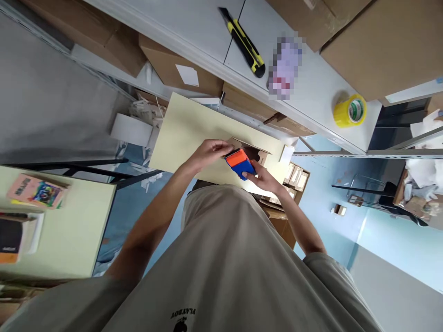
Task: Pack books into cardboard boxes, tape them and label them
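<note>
An orange-and-blue block point(240, 163) is gripped by both the left hand point(207, 153) and right hand point(265, 179) over the cream table's point(187, 133) near edge.

Utility knife point(244, 42) on shelf point(204, 27), tape roll point(350, 110) right of it.

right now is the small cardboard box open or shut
Open: the cardboard box has a flap raised behind the orange and blue item that both hands hold.

Pixelated object point(284, 64) on the shelf above the hands — unidentifiable. Right hand point(263, 178) covers the lower end of the orange-and-blue block point(239, 163). Small carton point(254, 152) behind the block — mostly hidden. Book point(14, 240) far left, cut by the frame edge.
</note>
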`<state>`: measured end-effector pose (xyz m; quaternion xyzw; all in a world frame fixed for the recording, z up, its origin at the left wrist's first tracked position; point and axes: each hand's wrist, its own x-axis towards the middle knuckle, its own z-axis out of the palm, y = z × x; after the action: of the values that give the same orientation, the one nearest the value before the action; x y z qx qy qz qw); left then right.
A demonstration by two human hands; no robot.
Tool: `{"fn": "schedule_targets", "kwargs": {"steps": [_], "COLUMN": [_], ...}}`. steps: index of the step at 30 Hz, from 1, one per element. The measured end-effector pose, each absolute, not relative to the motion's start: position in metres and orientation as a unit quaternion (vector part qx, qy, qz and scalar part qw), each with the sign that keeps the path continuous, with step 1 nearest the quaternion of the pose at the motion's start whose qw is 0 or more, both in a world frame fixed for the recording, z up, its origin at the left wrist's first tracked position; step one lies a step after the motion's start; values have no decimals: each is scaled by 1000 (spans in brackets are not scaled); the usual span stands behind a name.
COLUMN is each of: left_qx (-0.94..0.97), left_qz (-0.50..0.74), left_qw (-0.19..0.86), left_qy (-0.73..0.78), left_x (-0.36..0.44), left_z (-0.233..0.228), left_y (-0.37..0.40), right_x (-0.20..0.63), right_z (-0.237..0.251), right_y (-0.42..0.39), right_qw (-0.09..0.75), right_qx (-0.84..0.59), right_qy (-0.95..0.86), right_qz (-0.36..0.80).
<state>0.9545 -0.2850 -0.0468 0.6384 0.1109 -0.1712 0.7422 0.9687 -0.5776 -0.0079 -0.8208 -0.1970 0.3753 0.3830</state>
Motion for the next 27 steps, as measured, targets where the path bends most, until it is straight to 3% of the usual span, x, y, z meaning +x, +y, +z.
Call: {"fn": "schedule_targets", "kwargs": {"steps": [11,17,20,27], "left_qx": [615,573,581,532], "left_qz": [-115,-73,-23,-59], "left_qw": [748,762,745,764], "left_qy": [222,292,325,360], "left_x": [931,929,938,956], "left_z": [-105,-129,-155,-206], "left_y": [-324,-330,-308,-321], "right_x": [1005,1037,1050,1058], "right_z": [28,72,100,120], "right_y": [-550,-540,-548,-520], "right_qw": [183,89,22,-86], "right_qx": [-863,-840,-841,-850], "right_qy": [-119,-122,-132,-126], "right_qz": [455,521,524,504]}}
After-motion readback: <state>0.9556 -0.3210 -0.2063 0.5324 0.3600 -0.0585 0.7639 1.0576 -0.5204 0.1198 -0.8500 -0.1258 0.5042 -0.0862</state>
